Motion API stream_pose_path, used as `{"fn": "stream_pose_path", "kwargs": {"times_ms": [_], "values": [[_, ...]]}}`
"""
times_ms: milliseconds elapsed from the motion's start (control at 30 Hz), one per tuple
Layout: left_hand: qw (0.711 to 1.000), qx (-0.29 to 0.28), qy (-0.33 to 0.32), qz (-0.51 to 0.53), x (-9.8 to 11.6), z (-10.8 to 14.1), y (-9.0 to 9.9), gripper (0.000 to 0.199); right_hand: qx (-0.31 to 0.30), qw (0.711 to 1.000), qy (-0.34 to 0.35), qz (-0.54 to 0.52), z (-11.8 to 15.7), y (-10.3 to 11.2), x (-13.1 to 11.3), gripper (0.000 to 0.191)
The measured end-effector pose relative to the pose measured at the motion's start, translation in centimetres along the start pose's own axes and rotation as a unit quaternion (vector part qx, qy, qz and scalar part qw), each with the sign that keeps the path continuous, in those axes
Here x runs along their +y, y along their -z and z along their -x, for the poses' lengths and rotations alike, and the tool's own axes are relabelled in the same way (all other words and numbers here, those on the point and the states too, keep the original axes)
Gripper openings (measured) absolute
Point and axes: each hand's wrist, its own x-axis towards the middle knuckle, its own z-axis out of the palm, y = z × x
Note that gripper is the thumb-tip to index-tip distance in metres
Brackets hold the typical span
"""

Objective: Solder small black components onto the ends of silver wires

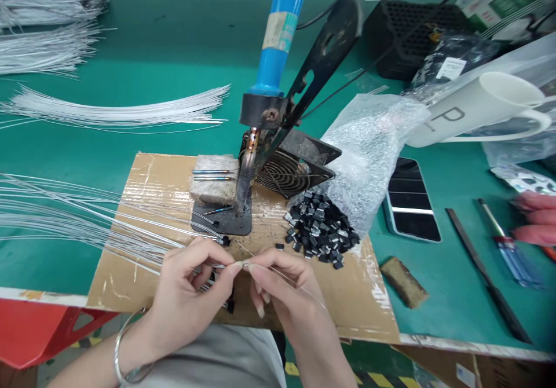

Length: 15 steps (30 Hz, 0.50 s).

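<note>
My left hand, with a silver bangle at the wrist, pinches a thin wire between thumb and index finger. Its fingertips meet those of my right hand, also closed in a pinch. A fine pale wire runs through the right hand's grip; what lies right between the fingertips is too small to make out. Left of the hands stretch many thin white wires, several ending in small black connectors. Just beyond the right hand lies a pile of small black connectors.
A blue-handled soldering iron is clamped above a cardboard sheet, beside a small fan. Wire bundles lie at left. Bubble wrap, a mug, a phone, a file and a screwdriver are at right.
</note>
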Motion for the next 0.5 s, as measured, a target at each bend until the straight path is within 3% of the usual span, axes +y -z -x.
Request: {"fn": "stream_pose_path", "kwargs": {"times_ms": [267, 500], "values": [[1.0, -0.01, -0.016, -0.006, 0.3, -0.3, 0.2, 0.016, -0.087, 0.996, 0.008, -0.016, -0.9, 1.2, 0.5, 0.02], [1.0, -0.009, -0.008, 0.015, 0.3, -0.4, 0.2, 0.016, -0.073, 0.997, 0.007, -0.019, -0.7, 1.1, 0.4, 0.021]]}}
